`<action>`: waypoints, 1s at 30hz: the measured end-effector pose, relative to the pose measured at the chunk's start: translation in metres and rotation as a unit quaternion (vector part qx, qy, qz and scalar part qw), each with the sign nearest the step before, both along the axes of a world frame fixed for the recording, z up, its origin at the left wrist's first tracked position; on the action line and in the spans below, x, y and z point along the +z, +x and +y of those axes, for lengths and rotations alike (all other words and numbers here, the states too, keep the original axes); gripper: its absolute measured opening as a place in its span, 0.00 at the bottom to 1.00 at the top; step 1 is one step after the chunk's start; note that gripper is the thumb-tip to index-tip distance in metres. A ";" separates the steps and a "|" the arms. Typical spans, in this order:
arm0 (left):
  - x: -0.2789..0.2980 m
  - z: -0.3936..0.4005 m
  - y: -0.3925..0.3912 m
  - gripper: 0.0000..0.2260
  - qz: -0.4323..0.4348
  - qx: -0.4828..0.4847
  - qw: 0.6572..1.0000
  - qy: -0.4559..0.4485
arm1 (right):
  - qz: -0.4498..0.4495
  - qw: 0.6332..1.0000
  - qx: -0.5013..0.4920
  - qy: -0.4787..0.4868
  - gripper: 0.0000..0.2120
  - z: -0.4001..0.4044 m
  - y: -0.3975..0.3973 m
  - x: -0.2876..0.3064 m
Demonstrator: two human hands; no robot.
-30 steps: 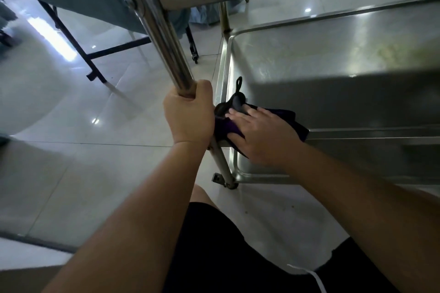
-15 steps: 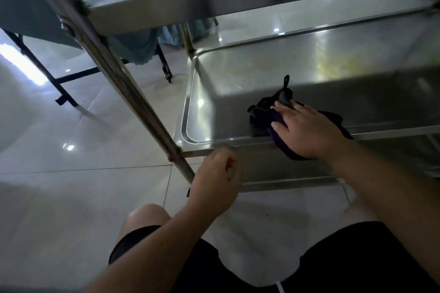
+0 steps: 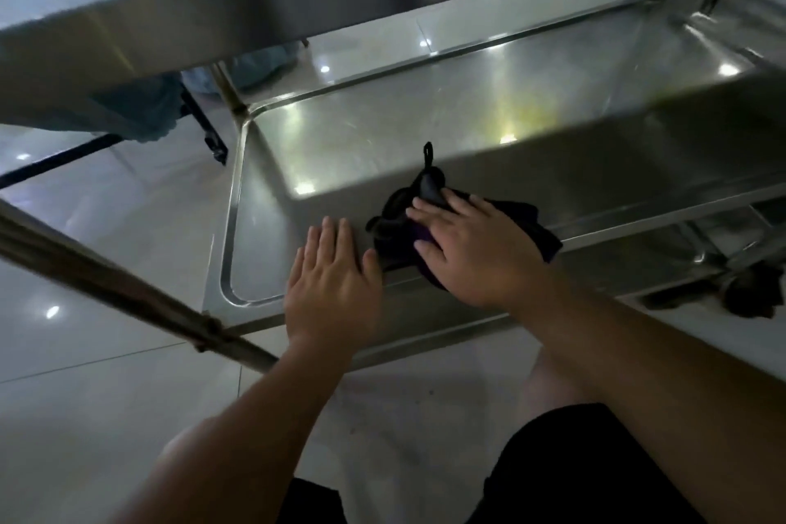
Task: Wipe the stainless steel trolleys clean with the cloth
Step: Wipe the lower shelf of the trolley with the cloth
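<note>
Steel shelf (image 3: pixel 425 128) now takes the left hand (image 3: pixel 331 281), flat and off the post (image 3: pixel 127 298), while the right hand (image 3: pixel 476 251) presses the cloth (image 3: pixel 395 225), spread for wiping.

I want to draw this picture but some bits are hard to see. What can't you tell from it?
All in the head view:
- Dark purple cloth: its middle is hidden under the right hand.
- Lower stainless steel trolley shelf: the near part lies in the shadow of the top stainless steel shelf, so dirt there cannot be judged.
- Dark bundle at the right: cut off by the edge, too dim to identify.
- Left hand: its palm is hidden.
</note>
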State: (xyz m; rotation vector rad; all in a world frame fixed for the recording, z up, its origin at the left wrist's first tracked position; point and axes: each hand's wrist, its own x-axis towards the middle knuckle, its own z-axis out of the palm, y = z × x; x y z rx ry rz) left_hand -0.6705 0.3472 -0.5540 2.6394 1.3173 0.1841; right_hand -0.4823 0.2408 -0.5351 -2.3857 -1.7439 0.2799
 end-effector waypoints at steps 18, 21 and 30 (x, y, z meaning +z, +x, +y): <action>0.027 0.004 0.020 0.32 0.090 -0.026 0.994 -0.063 | -0.025 0.985 -0.170 -0.021 0.32 -0.058 0.069 0.008; 0.034 -0.015 0.054 0.32 0.024 -0.077 0.996 -0.049 | -0.009 0.992 -0.128 -0.009 0.33 -0.044 0.050 0.000; 0.016 -0.087 0.150 0.34 0.003 -0.190 0.981 -0.034 | -0.057 0.984 -0.171 0.003 0.30 -0.109 0.155 0.006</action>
